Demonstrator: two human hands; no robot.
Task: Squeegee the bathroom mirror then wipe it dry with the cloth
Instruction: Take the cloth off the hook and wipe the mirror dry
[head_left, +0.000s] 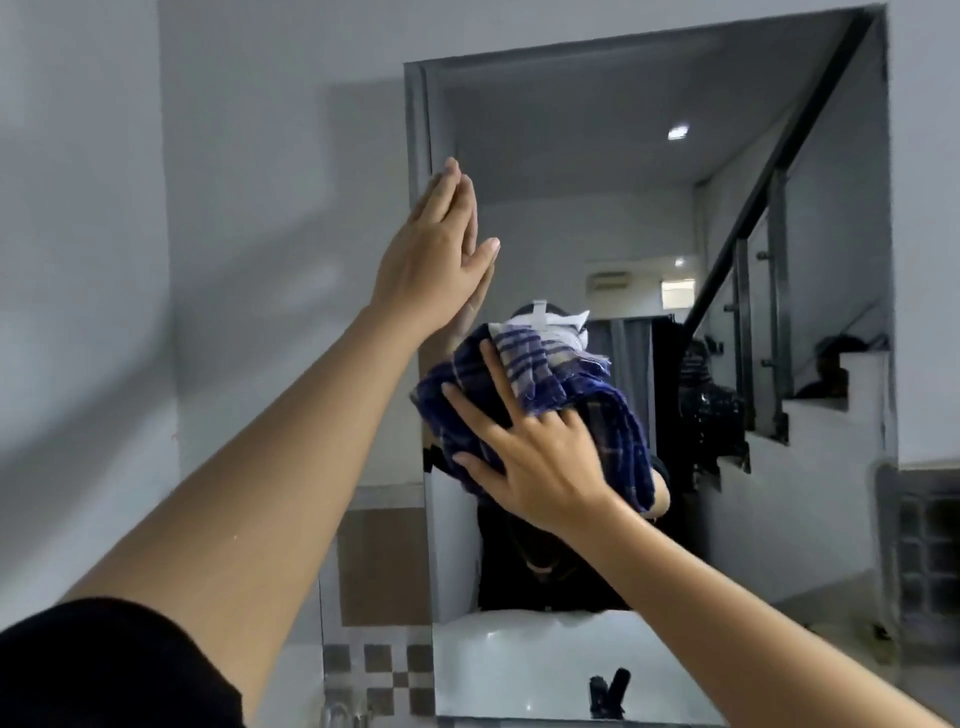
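The right hand (540, 457) presses a blue and white checked cloth (524, 400) flat against the bathroom mirror (597, 171), near the middle of the glass and toward its left side. Its fingers (470, 410) are spread wide and released, not gripping; the palm and fingertips pin the bunched fabric to the surface. Part of the cloth hangs loose to the right of the wrist, and a paler striped fold shows at the top.

The left hand (436, 254) rests flat and open on the mirror's left edge, above the cloth and apart from it, fingers straight and close together, holding nothing. A black sleeve (104, 670) covers the upper left arm at the bottom corner of the view.

The mirror hangs on a grey wall (234, 208). In the glass there are reflections of a dark stair railing (779, 171), a ceiling light (678, 131) and a white basin (519, 670). Below and left of the mirror runs a strip of grey and white checked tiles (384, 670). No squeegee can be made out.
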